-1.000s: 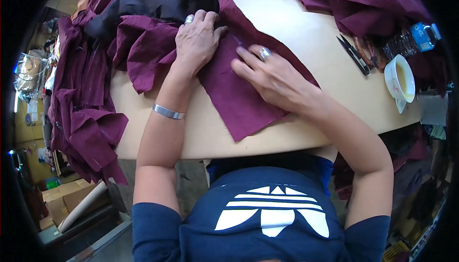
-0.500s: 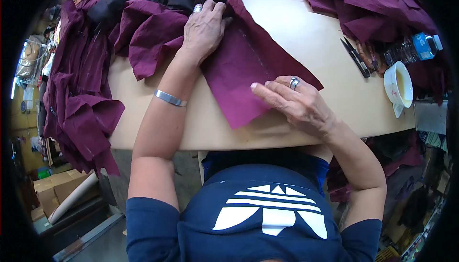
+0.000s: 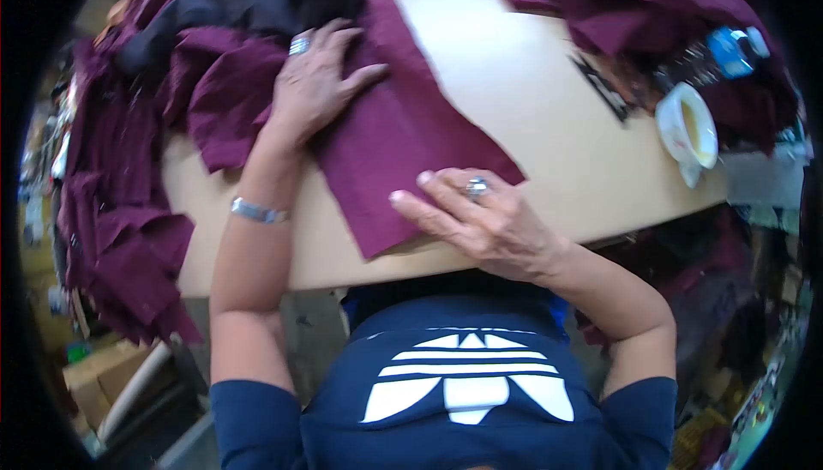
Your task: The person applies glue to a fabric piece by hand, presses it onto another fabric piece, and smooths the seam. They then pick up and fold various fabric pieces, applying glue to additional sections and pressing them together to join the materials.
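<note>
A maroon fabric panel lies on the pale tabletop, its lower corner close to the front edge. My left hand rests on the panel's left side, fingers flat and thumb spread out over the cloth. Over the panel's lower end is my right hand, with fingers stretched out to the left and nothing held in them. Dark fabric and a crumpled maroon piece lie just beyond and to the left of my left hand.
Maroon cloth hangs over the table's left end. At the right are a maroon fabric pile, a plastic bottle, a white bowl with yellowish contents, and dark slim tools. The table has a curved front edge.
The view has shifted, so everything sits farther left. My left thumb has spread away from the fingers. The panel's darker right-hand layer now lies flush with the rest, and my right hand remains over its lower end.
</note>
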The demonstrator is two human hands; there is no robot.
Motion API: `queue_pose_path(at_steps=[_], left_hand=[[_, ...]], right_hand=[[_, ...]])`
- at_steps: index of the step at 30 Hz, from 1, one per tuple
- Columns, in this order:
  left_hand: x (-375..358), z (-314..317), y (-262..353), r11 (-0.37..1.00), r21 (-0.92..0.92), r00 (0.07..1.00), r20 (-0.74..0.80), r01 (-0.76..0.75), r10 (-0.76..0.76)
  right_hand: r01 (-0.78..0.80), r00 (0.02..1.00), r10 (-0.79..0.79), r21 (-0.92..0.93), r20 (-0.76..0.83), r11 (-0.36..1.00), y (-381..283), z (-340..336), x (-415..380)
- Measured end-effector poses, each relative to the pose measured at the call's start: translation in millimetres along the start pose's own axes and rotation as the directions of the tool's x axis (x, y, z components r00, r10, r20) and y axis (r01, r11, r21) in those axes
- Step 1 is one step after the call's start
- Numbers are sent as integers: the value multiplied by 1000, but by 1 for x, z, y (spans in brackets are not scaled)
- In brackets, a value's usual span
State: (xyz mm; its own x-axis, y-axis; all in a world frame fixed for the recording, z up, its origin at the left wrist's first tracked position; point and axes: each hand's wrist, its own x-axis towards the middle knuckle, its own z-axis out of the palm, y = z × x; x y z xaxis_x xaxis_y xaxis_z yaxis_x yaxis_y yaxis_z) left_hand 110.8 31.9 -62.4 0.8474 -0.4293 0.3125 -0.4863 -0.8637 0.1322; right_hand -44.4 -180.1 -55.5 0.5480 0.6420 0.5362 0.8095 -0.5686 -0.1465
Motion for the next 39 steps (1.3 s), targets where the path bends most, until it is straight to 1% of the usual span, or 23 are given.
queue_pose_path(at_steps=[1, 2, 3, 5, 6, 7, 8, 9, 11, 14, 17, 20, 23, 26, 29, 30, 33, 34, 35, 36, 37, 38, 39], left_hand=[[0, -4, 4, 1000, 19, 1000, 11, -9, 9], [0, -4, 5, 999, -16, 1000, 3, -30, 30], [1, 0, 0, 995, 1, 995, -13, -98, 98], [1, -2, 0, 980, 56, 981, -19, -191, 192], [1, -5, 4, 985, 38, 985, 1, -171, 171], [2, -7, 5, 989, 23, 989, 25, -146, 146], [2, -6, 2, 989, 22, 988, 30, -149, 148], [2, -6, 2, 990, 17, 989, 36, -141, 141], [2, -8, 3, 992, 17, 991, 50, -125, 124], [3, -8, 2, 992, 9, 991, 54, -122, 122], [3, -6, 0, 991, 5, 990, 47, -135, 134], [3, -5, -1, 989, 20, 989, 38, -143, 143], [3, -5, 0, 989, 2, 988, 41, -148, 148], [3, -6, 1, 987, -21, 986, 44, -158, 159], [5, -5, 0, 981, -8, 981, 30, -192, 193], [4, -5, -1, 980, 3, 980, 22, -198, 198], [3, -7, 0, 983, 24, 984, -9, -179, 180], [3, -5, -2, 985, 26, 985, -19, -170, 170], [3, -3, -2, 986, 30, 986, -28, -163, 164], [3, -6, 2, 992, 39, 993, 19, -121, 120], [3, -5, 2, 994, 28, 994, 22, -104, 103], [3, -2, 0, 994, 36, 995, -7, -104, 104], [3, 1, -2, 994, 40, 994, -36, -106, 108]], right_hand=[[-78, 996, 73, 99, 54, 992, 2, -12, -3], [-162, 984, 143, 196, 108, 967, 4, -27, -3], [-247, 965, 208, 290, 159, 925, 8, -38, -5], [-200, 979, 202, 116, 0, 973, 35, -67, -23], [-265, 964, 261, -87, -53, 960, 46, -92, -36], [-439, 898, 434, -118, -66, 891, 56, -120, -48], [-569, 822, 560, -176, -100, 803, 61, -150, -51], [-592, 797, 598, -308, -85, 745, 75, -174, -67], [-668, 655, 755, -491, -29, 560, 97, -196, -101], [-642, 596, 802, -574, 41, 508, 118, -199, -132], [-655, 534, 844, -603, 55, 454, 125, -191, -129], [-645, 509, 857, -621, 85, 445, 136, -184, -134], [-686, 543, 833, -518, 103, 511, 141, -190, -139], [-749, 566, 823, -446, -49, 489, 123, -203, -121], [-656, 619, 786, -556, -8, 511, 107, -201, -118], [-602, 606, 796, -650, 7, 464, 100, -196, -116], [-479, 669, 742, -747, 29, 461, 86, -185, -86], [-485, 755, 655, -662, 11, 571, 79, -176, -63], [-483, 810, 587, -569, -1, 666, 67, -164, -32], [-428, 886, 462, -477, -51, 768, 56, -149, -5], [-344, 939, 332, -253, -87, 904, 49, -134, 22], [-240, 966, 233, -53, -116, 969, 44, -113, 44], [-167, 977, 185, 163, -103, 973, 33, -95, 65]])
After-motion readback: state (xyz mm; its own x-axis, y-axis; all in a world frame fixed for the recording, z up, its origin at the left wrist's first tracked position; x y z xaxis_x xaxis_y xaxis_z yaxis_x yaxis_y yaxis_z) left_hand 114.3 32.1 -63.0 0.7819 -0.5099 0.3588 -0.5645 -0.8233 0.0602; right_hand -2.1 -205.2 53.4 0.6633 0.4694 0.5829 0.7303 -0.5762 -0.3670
